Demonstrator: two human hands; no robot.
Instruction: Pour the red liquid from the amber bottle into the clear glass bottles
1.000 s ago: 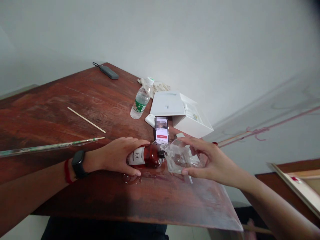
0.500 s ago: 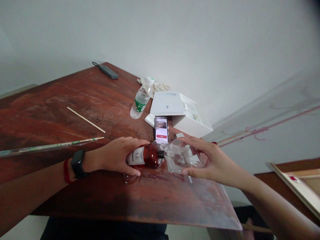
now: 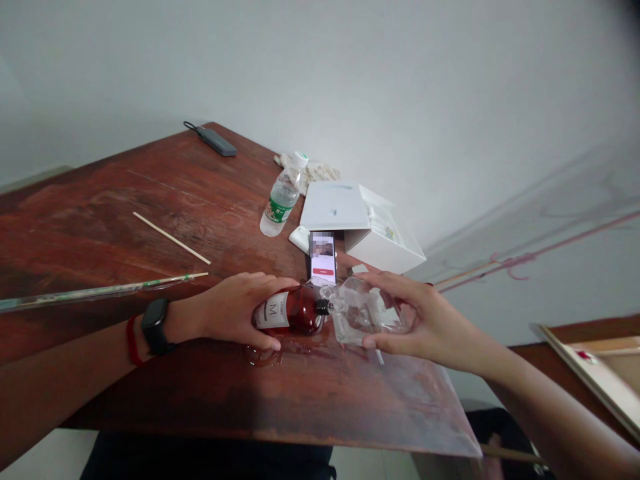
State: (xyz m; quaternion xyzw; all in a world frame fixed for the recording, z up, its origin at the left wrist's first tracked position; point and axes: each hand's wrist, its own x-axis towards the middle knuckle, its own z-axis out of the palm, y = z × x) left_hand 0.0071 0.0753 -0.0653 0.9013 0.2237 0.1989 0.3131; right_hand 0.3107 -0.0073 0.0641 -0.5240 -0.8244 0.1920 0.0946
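My left hand (image 3: pixel 245 310) is wrapped around a reddish-brown bottle (image 3: pixel 305 312) with a pale label marked M. The bottle lies tipped on its side, its dark threaded neck pointing right. In my right hand (image 3: pixel 405 313) is a clear square glass bottle (image 3: pixel 357 317), also tilted, with its mouth towards the left. The two mouths meet or nearly meet; I cannot tell whether one sits inside the other. Under the reddish bottle, a small puddle of liquid (image 3: pixel 263 357) glistens on the wooden table (image 3: pixel 240 407). Both palms are hidden.
Beyond my hands lie a lit phone (image 3: pixel 323 260), a white box (image 3: pixel 335 207) on its side and a green-labelled plastic bottle (image 3: pixel 280 200). To the left are a wooden stick (image 3: pixel 171 238) and a wrapped chopstick packet (image 3: pixel 100 293). A grey device (image 3: pixel 217 142) rests near the far corner.
Almost nothing differs. Both hands keep their hold on the two bottles, and the view has shifted very slightly.
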